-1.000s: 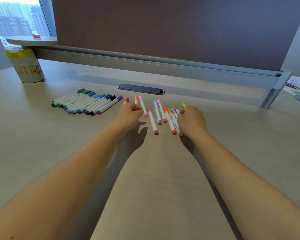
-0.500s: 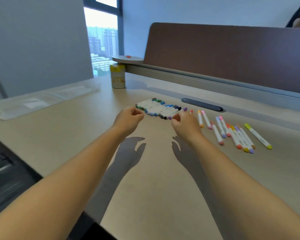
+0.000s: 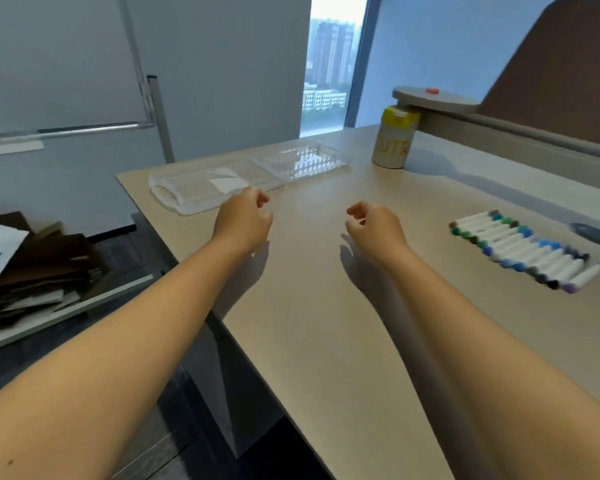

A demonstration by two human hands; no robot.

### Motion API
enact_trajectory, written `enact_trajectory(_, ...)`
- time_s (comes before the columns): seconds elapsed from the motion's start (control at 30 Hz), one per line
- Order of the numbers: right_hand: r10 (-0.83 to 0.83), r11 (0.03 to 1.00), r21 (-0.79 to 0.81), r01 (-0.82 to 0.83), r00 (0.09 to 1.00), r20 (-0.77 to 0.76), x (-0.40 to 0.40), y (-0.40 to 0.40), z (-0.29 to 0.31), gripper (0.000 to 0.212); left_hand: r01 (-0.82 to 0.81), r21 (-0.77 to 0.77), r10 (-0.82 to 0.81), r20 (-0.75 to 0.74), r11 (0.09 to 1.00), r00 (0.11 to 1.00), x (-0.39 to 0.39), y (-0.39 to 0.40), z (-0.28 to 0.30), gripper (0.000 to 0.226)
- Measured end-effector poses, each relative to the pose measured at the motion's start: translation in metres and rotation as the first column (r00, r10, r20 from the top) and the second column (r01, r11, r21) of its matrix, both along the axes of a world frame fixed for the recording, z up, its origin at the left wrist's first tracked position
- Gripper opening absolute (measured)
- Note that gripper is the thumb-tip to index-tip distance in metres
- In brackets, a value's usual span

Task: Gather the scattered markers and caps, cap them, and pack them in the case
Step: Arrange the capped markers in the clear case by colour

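A clear plastic marker case lies open at the desk's far left, its lid half (image 3: 201, 188) nearer me and its slotted tray half (image 3: 300, 161) beyond. My left hand (image 3: 245, 220) hovers just in front of the lid, fingers loosely curled, holding nothing. My right hand (image 3: 373, 225) hovers over bare desk to the right of it, fingers also loosely curled and empty. A tidy row of capped white markers (image 3: 527, 249) with green, blue and dark caps lies at the right. The other markers are out of view.
A yellow-lidded jar (image 3: 394, 140) stands at the back under a round shelf (image 3: 433, 100). A brown partition (image 3: 565, 74) runs along the desk's far side. The desk's left edge (image 3: 174, 251) drops to a floor with stacked boards (image 3: 32, 268).
My view has swung left from the markers to the open case. Both hands left the loose markers and moved left, empty; the left one now hangs near the case lid.
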State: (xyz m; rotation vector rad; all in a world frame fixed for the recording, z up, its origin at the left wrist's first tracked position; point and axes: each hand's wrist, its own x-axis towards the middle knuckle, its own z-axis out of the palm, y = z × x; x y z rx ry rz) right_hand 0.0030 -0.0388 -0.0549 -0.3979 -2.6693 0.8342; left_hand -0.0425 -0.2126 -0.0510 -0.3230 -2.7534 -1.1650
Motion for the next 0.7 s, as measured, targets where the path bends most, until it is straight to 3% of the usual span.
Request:
enact_trajectory(0.13,0.022,0.999,0.041,-0.022,1.000,0.017,-0.076,-0.002,-0.006,0.038,-0.086,-0.229,0.073,-0.063,0.970,0.995,-0.062,0.003,-0.012,0.039)
enact_trajectory(0.33,0.117,0.978,0.158,-0.138,0.984,0.133,-0.150,-0.004,-0.011,0.044,-0.124,-0.414,0.125,-0.025,0.902,0.992,-0.102,0.009,-0.021,0.032)
enact_trajectory(0.43,0.148,0.957,0.218,-0.191,0.969,0.199,-0.168,-0.004,-0.015,0.047,-0.141,-0.414,0.149,-0.012,0.899,0.989,-0.107,0.008,-0.020,0.025)
enact_trajectory(0.57,0.130,0.934,0.315,-0.167,0.982,0.134,-0.175,-0.005,-0.014,0.030,-0.169,-0.369,0.186,0.010,0.914,0.982,-0.113,-0.002,-0.015,0.021)
enact_trajectory(0.7,0.225,0.901,0.358,-0.245,0.970,0.097,-0.167,-0.005,-0.006,0.021,-0.181,-0.338,0.191,-0.002,0.924,0.982,-0.111,-0.012,-0.009,0.020)
